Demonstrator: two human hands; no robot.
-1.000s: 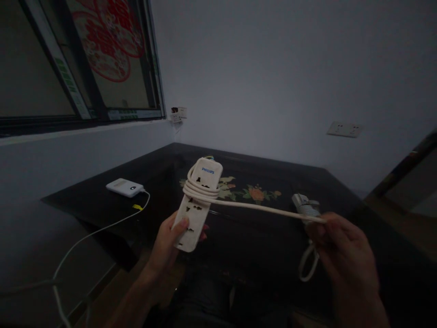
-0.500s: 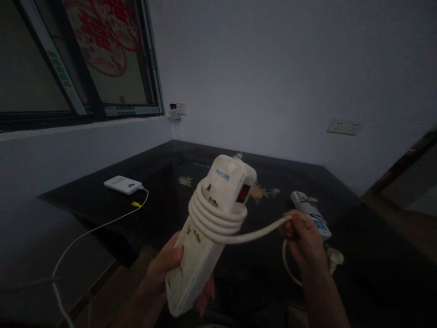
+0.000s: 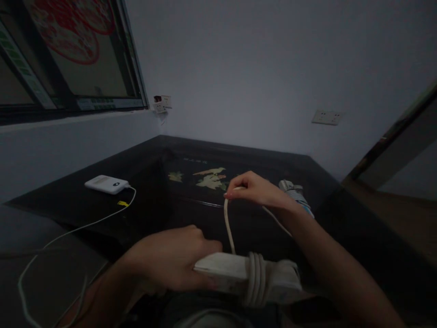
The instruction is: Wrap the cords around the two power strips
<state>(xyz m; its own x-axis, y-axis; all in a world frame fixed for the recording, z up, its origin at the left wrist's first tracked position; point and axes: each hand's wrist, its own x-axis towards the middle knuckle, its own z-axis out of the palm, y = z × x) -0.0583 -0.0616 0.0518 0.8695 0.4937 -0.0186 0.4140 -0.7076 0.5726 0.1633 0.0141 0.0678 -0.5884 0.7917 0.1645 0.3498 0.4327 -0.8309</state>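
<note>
My left hand (image 3: 180,257) is closed around one end of a white power strip (image 3: 225,269), which lies roughly level, low in the view. Several turns of its white cord (image 3: 256,279) are wound around the strip near the other end. From the strip a free stretch of cord rises to my right hand (image 3: 251,187), which pinches it above the table, higher than the strip. Beyond my right hand the cord hangs down behind the right forearm.
The black table (image 3: 191,218) has painted flowers and a bird. A white power bank (image 3: 106,184) with a thin cable lies at left, near a yellow scrap (image 3: 123,203). A second wrapped power strip (image 3: 296,196) lies at right. Wall sockets (image 3: 327,117) are behind.
The strip has been lowered and turned from upright-tilted to nearly level. My right hand has moved left and up, carrying the cord over to the strip's far side. The view has shifted slightly right.
</note>
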